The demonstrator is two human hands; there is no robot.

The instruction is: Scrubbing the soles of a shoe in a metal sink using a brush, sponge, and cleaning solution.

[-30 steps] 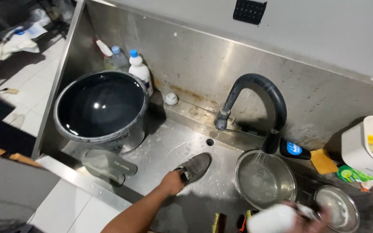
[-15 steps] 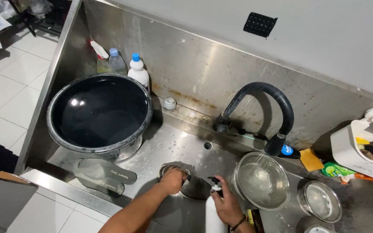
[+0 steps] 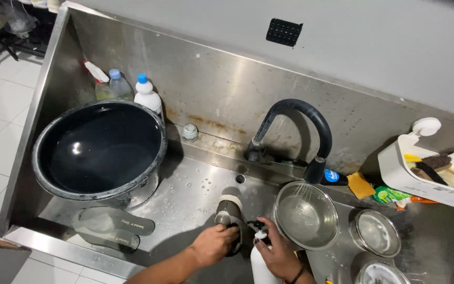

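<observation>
Grey shoe [image 3: 230, 216] in closed left hand [image 3: 214, 243], spray bottle [image 3: 262, 264] in right hand [image 3: 275, 255].

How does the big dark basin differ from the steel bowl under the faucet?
The dark basin is much larger than the steel bowl. The basin is black inside; the bowl is shiny metal. The basin sits at the sink's left end, away from the faucet; the bowl catches its running water. Both are round and upright.

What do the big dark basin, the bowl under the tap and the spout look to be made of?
Basin: probably glossy dark plastic, with highlights and a scuffed grey rim. Bowl: likely stainless steel, bright and mirror-like. Spout: matte black, perhaps rubber-sleeved or coated metal; can't tell.
</observation>
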